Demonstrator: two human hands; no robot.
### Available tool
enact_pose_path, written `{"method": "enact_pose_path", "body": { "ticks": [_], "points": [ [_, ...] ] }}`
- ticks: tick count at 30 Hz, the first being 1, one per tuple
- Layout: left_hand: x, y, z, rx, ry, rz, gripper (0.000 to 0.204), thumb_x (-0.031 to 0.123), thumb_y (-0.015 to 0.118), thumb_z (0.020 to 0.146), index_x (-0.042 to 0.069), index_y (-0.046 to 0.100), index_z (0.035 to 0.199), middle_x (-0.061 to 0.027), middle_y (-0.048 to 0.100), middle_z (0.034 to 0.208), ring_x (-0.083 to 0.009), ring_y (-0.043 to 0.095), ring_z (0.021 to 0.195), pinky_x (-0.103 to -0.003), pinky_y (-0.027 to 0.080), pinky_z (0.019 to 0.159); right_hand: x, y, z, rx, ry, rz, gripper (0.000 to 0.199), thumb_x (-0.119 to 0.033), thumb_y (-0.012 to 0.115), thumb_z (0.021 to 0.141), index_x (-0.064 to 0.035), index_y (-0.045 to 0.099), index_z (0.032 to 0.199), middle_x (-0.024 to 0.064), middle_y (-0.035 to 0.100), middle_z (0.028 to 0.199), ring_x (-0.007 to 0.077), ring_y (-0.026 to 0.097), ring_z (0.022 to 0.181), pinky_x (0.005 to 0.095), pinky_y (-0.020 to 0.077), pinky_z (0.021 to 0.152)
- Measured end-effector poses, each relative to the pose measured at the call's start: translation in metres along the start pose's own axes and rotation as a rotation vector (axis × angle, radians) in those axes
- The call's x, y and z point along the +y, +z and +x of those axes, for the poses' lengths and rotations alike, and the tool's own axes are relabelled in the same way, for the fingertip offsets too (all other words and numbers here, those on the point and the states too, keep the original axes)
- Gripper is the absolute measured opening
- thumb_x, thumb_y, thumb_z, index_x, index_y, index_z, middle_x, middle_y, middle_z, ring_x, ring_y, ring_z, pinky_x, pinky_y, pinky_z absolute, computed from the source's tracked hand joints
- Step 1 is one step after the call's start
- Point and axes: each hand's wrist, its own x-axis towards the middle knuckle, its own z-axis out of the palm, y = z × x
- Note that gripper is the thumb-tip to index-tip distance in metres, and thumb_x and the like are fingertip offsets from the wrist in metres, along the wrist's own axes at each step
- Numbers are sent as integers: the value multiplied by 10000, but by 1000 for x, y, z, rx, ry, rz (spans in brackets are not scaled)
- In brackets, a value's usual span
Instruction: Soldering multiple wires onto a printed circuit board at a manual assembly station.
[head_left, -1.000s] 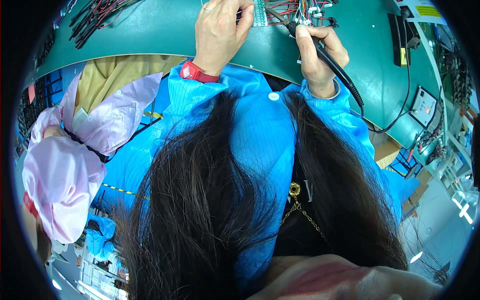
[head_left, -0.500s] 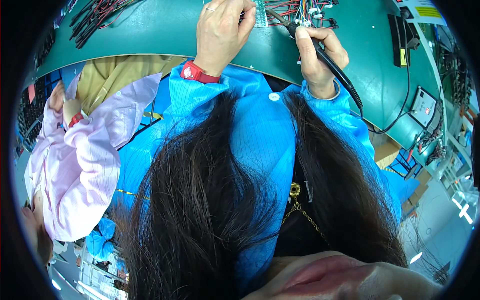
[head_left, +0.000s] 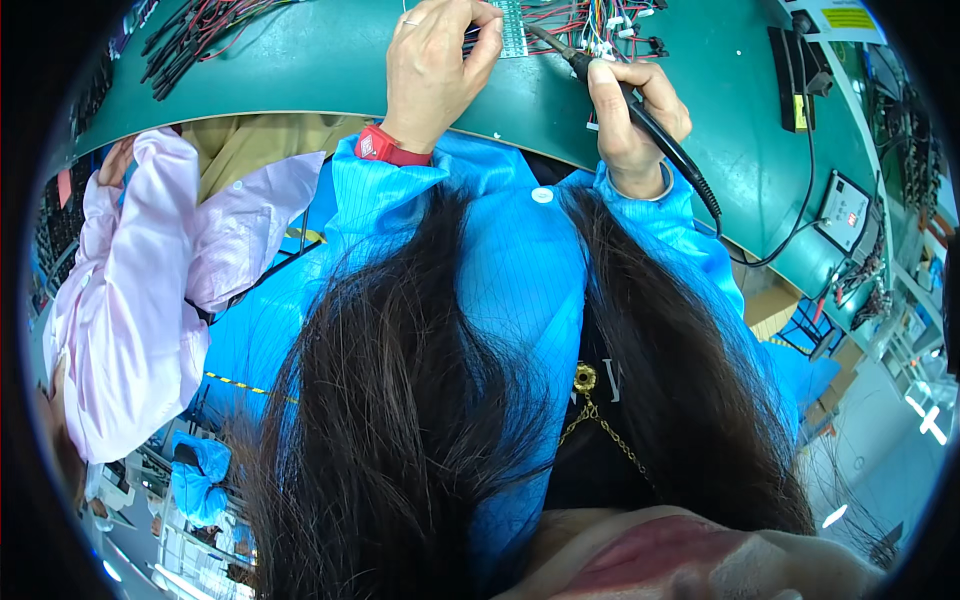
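My right hand (head_left: 643,120) grips a black-handled soldering iron (head_left: 667,143) like a pen. Its thin metal tip points left and lies at the right edge of a pale green circuit board (head_left: 514,32); whether it touches is too small to tell. At the board's left side, my left hand (head_left: 432,75) has thumb and index finger brought together in a pinch, and what sits between them is hidden. Dark and red wires show beneath that palm. Red and black wires (head_left: 560,14) run off the board's right side.
Coloured wires with white connectors (head_left: 612,25) lie beyond the iron. A bundle of black and red cables (head_left: 185,45) rests at the far left of the green table (head_left: 300,75). A control box (head_left: 846,212) stands at the right edge. A co-worker in a pink sleeve (head_left: 150,250) sits at my left.
Both my hands have shifted slightly left in the picture, with the iron still in my right. More of the board shows. The co-worker's pink sleeve has swung up across their body.
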Motion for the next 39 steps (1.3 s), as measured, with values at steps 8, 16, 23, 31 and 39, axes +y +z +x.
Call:
{"method": "enact_pose_path", "body": {
  "ticks": [8,16,23,31,39],
  "points": [
    [8,-4,2,-26,-10,7,103,30,695,830,25,595,852,-137,654,835,-338,626,798,-418,496,715,0,-2,1,-7,5,-1,65,-42,784,758,-25,722,763,68,700,698,206,617,611,320,489,618],
    [7,-5,4,-27,6,22,103,24,693,829,28,592,849,-132,652,837,-338,624,801,-419,492,725,0,1,1,12,18,26,65,-39,788,753,-26,726,765,64,710,704,194,619,603,313,486,623],
    [5,-5,5,-24,14,-4,106,21,694,825,28,590,844,-133,650,834,-339,623,799,-421,491,726,0,2,2,4,25,24,66,-44,792,755,-26,730,771,66,709,703,192,615,601,309,479,623],
    [0,-1,2,-10,53,21,101,35,694,829,32,595,848,-133,645,846,-337,622,816,-420,488,742,2,1,1,-11,11,28,61,-46,788,760,-31,731,771,63,711,707,192,613,603,311,478,634],
    [5,-2,1,-34,23,47,96,43,696,832,38,605,864,-132,636,847,-338,616,822,-422,485,757,1,-1,1,-35,15,24,62,-42,785,763,-27,726,771,70,718,721,201,626,614,315,487,650]
  ]
}}
